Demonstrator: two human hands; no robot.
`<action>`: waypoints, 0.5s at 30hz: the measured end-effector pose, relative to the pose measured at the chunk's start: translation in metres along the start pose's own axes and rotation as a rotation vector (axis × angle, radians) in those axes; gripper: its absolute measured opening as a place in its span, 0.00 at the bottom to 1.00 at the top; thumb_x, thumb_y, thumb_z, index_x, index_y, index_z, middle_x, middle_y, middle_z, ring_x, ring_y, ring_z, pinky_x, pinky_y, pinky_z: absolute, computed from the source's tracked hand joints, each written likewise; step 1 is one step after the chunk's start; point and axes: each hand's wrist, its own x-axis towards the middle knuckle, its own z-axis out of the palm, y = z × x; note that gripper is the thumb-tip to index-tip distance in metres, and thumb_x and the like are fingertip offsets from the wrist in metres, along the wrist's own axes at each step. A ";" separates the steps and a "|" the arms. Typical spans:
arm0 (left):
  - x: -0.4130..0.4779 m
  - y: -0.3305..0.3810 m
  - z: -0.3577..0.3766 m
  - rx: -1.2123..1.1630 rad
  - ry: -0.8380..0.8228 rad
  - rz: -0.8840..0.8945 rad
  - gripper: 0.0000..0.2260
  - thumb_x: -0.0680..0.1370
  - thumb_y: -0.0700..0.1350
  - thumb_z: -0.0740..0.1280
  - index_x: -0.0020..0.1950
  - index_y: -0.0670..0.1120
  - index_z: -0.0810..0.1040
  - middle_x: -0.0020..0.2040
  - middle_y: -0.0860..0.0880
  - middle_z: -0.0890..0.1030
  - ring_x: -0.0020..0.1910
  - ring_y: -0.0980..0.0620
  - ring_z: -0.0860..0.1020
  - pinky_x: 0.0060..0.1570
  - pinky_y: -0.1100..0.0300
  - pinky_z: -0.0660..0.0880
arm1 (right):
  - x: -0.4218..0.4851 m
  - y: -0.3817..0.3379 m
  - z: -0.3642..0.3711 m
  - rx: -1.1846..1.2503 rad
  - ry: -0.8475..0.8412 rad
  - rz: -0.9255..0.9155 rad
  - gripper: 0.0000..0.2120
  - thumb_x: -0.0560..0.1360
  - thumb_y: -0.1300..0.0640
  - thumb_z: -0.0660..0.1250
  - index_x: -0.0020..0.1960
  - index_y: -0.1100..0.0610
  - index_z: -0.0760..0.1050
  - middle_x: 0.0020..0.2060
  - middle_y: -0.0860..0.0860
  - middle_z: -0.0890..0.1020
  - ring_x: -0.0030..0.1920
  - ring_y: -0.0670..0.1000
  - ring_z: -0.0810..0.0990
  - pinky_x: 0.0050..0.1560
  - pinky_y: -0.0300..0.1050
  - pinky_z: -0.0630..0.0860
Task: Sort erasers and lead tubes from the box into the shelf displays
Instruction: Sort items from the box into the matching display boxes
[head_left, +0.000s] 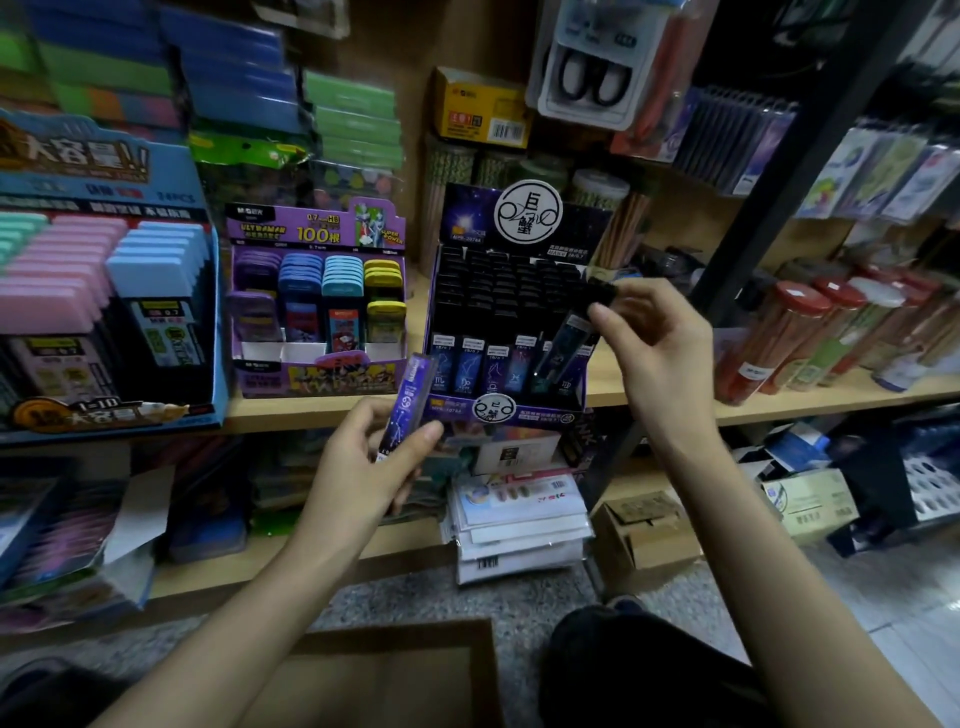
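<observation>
My left hand (371, 467) grips a purple lead tube (406, 402) upright, just below the shelf edge in front of the dark constellation display (506, 410). My right hand (657, 338) pinches the black cap of a dark lead tube (563, 343). That tube leans tilted over the display's front right slots. The display holds several black-capped tubes in rows. The cardboard box (374, 670) lies at the bottom of the view, between my arms.
A purple Ultraman lead display (317, 296) stands left of the dark one, and a big blue display (104, 291) with pastel cases stands further left. Clear pencil canisters (779, 343) line the shelf on the right. Cartons and paper packs (519, 525) sit on the lower shelf.
</observation>
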 end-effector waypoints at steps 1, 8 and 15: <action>0.000 0.000 0.000 0.003 -0.007 -0.016 0.14 0.69 0.52 0.68 0.50 0.46 0.74 0.26 0.52 0.74 0.21 0.56 0.67 0.21 0.63 0.65 | 0.000 0.004 0.003 -0.027 -0.032 0.001 0.07 0.74 0.61 0.69 0.50 0.54 0.76 0.41 0.42 0.80 0.45 0.39 0.80 0.50 0.36 0.76; 0.000 0.001 -0.001 -0.081 0.000 -0.194 0.07 0.81 0.41 0.56 0.51 0.45 0.73 0.30 0.50 0.77 0.25 0.55 0.72 0.24 0.64 0.70 | -0.001 0.015 0.012 -0.116 -0.181 -0.036 0.07 0.74 0.59 0.69 0.52 0.55 0.78 0.44 0.50 0.81 0.47 0.51 0.80 0.53 0.53 0.77; -0.002 0.002 -0.003 -0.030 -0.044 -0.076 0.06 0.79 0.40 0.62 0.53 0.48 0.75 0.33 0.53 0.81 0.29 0.58 0.75 0.26 0.64 0.71 | -0.001 0.013 0.021 -0.126 -0.215 0.011 0.07 0.74 0.60 0.70 0.51 0.54 0.77 0.40 0.44 0.78 0.43 0.45 0.77 0.47 0.37 0.74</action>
